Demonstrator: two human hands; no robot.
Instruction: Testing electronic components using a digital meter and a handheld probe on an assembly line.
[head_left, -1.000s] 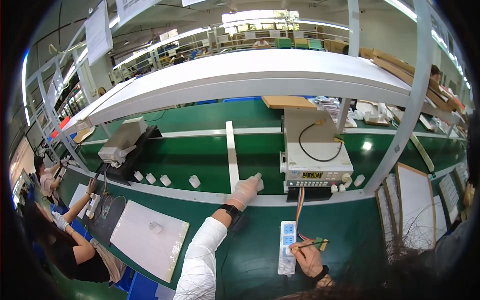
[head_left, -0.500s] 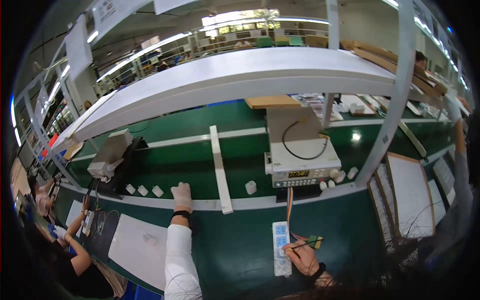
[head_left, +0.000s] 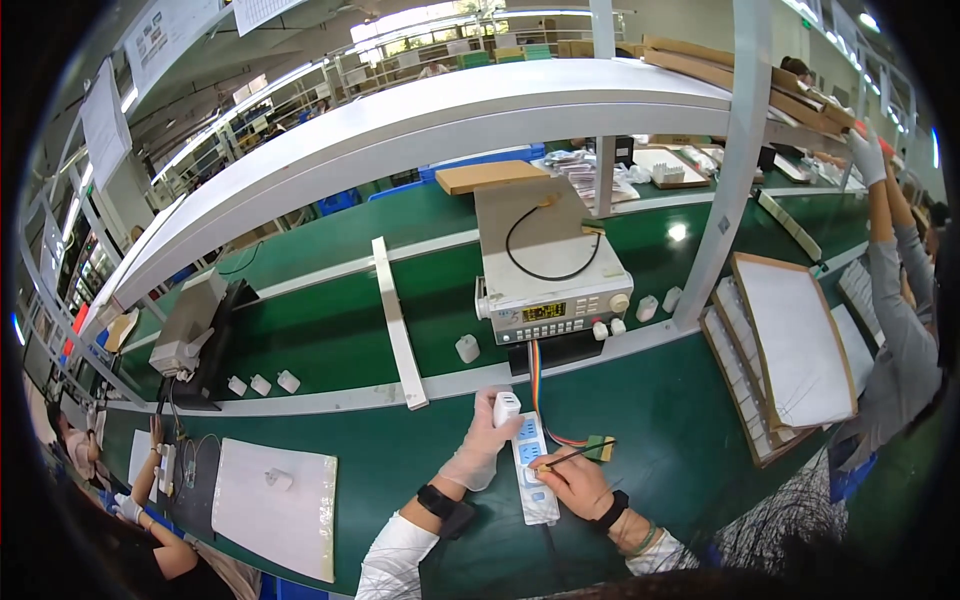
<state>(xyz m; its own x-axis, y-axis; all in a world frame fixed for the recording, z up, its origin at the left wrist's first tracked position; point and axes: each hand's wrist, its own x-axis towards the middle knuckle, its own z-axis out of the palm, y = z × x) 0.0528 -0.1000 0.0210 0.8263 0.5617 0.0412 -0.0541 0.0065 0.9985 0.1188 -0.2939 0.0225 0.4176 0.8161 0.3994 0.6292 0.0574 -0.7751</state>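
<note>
My left hand (head_left: 482,440), in a pale thin glove, is closed around a white charger (head_left: 507,404) with its ported end up. It is just above the far end of a white power strip (head_left: 540,508) with blue sockets. My right hand (head_left: 583,484), bare, pinches the end of a short black cable (head_left: 570,456) over the strip's middle. That cable runs to a small green circuit board (head_left: 601,448), which coloured wires (head_left: 537,380) join to the bench instrument (head_left: 553,310). My right fingers partly hide the strip and the cable's tip.
Several white chargers (head_left: 467,348) stand along the green conveyor behind a pale rail. Another charger (head_left: 279,479) lies on a white sheet (head_left: 270,515) at left. Stacked trays (head_left: 795,345) stand at right, under the shelf's post (head_left: 738,170). Co-workers are on both sides.
My left hand has come from the conveyor rail back to the power strip, now with a charger in it. My right hand keeps its pinch on the cable. The view has shifted right.
</note>
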